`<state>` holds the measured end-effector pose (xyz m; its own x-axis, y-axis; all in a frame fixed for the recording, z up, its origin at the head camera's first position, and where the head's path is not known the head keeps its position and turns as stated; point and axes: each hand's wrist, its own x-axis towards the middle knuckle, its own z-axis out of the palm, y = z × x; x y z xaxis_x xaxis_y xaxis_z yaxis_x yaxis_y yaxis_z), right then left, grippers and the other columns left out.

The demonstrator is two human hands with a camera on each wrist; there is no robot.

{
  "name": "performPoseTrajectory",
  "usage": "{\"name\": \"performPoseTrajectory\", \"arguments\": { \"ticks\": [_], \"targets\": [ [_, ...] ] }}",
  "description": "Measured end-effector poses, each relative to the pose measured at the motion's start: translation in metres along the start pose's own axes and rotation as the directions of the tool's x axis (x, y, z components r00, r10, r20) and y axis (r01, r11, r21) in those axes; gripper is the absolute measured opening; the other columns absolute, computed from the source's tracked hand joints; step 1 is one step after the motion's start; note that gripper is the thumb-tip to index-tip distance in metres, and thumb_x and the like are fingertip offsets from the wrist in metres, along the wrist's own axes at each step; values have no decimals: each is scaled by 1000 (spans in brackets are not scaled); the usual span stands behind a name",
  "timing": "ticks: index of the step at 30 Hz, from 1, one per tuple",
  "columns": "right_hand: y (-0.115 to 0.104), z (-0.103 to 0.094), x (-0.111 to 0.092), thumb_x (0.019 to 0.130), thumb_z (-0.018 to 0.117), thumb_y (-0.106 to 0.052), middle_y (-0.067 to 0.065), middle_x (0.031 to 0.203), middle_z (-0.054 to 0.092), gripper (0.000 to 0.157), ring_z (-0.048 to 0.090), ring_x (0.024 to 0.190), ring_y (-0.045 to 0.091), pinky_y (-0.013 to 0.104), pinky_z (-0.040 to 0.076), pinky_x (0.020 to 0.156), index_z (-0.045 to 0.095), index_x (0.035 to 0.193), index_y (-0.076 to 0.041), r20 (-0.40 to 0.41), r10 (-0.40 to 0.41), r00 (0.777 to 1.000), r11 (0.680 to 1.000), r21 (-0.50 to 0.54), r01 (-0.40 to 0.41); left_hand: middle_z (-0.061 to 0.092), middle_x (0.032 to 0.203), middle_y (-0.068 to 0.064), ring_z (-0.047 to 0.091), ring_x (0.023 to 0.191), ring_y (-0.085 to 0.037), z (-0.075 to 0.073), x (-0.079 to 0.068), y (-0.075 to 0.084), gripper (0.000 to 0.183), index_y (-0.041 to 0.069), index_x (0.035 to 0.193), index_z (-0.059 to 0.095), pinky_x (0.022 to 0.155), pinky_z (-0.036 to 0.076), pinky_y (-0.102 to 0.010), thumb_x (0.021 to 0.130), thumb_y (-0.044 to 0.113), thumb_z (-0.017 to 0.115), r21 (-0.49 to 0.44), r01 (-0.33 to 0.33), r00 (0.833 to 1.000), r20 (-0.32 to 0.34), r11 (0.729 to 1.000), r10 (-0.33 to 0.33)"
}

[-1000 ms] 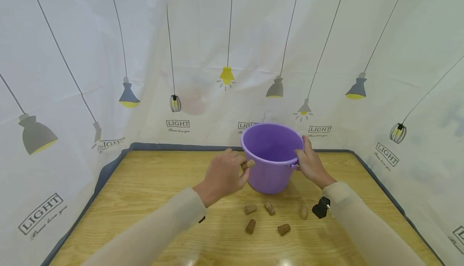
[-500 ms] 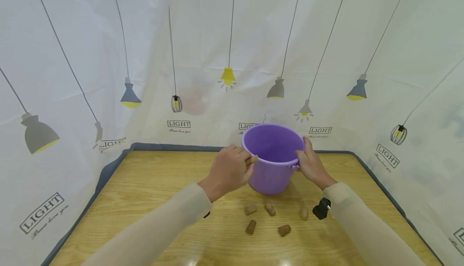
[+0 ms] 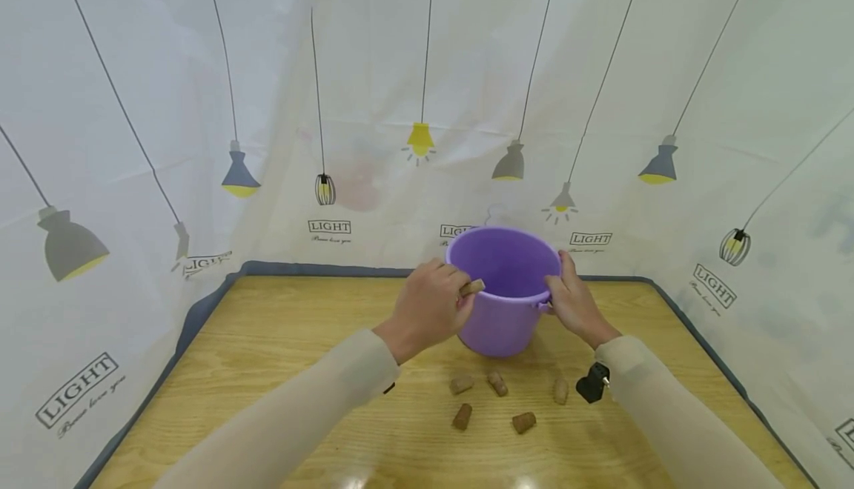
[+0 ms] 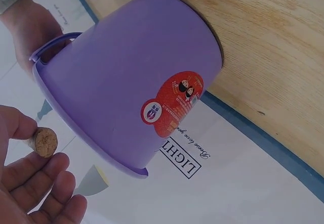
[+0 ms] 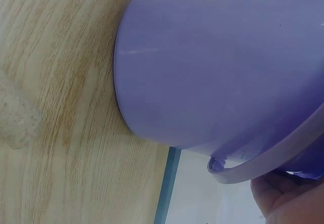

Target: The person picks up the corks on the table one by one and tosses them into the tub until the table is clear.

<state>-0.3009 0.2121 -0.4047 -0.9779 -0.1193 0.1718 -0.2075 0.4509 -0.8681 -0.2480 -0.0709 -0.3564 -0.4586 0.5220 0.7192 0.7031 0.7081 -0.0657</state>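
The left hand (image 3: 430, 304), loosely curled, pinches a cork (image 3: 472, 288) near the bucket (image 3: 497, 330), perhaps over its rim (image 3: 512, 299); the right hand (image 3: 575, 305) grips that rim.

Behind the wooden table (image 3: 280, 326) hangs a pale sheet (image 3: 373, 44) printed with lamps (image 3: 420, 135) and LIGHT labels (image 3: 330, 227).

The right hand (image 5: 291, 198) grips a purple bucket (image 5: 212, 67) beside its curved handle (image 5: 268, 163). The bucket's base rests on a wood-grained tabletop (image 5: 66, 178); a blurred, partly visible cork (image 5: 17, 115) lies apart.
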Motion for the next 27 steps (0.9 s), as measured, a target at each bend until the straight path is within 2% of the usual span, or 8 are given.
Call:
{"name": "performPoseTrajectory", "arguments": {
  "ticks": [14,19,27],
  "targets": [
    [-2,0,-1,108,31,-21,36,159,26,67,54,125,47,36,61,83,-4,164,-10,13,-1,1000,1000,3,1,68,75,2,55,66,-14,6,12,0,12,12,80,72,60,46,-27,91,17,72,51,-17,1000,8,999,17],
    [0,0,0,108,31,-19,36,157,29,66,56,122,47,33,61,80,-2,164,-8,-2,-5,1000,1000,-18,5,68,75,2,55,66,-14,11,16,-1,15,12,81,73,60,45,-27,94,18,71,31,-23,1000,4,999,23],
    [-1,0,-1,107,32,-19,37,155,31,67,58,119,45,32,61,79,-1,164,-7,-12,-6,1000,999,-35,5,69,78,2,57,71,-14,16,22,-1,18,12,87,74,65,47,-28,99,26,69,20,17,997,71,1000,-19]
  ]
}}
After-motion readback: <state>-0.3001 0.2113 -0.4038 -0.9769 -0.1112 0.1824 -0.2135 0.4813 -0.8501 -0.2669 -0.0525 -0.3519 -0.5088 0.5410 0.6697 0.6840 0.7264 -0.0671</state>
